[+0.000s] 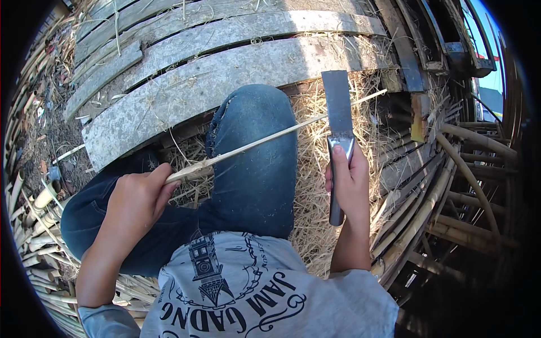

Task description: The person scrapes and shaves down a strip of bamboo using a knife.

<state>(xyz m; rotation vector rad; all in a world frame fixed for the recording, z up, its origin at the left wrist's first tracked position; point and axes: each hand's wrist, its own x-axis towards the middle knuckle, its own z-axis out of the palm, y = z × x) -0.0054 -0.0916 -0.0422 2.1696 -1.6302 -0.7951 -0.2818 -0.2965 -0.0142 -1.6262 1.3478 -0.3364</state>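
My left hand (138,197) is closed around the near end of a thin bamboo strip (256,144). The strip slants up to the right across my raised knee, and its far end passes behind the blade. In my right hand (350,172) is a broad-bladed knife (339,104), a cleaver-like tool with a square tip and dark handle, gripped with the thumb on top near the blade's base. The blade points up and away from me. Whether its edge touches the strip I cannot tell.
Weathered wooden planks (214,79) lie in front of me. Pale shavings (315,208) cover the ground around my legs. Long bamboo pieces (420,205) lie at right, beside a bamboo pole frame (473,180). Cut bamboo (45,197) is piled at left.
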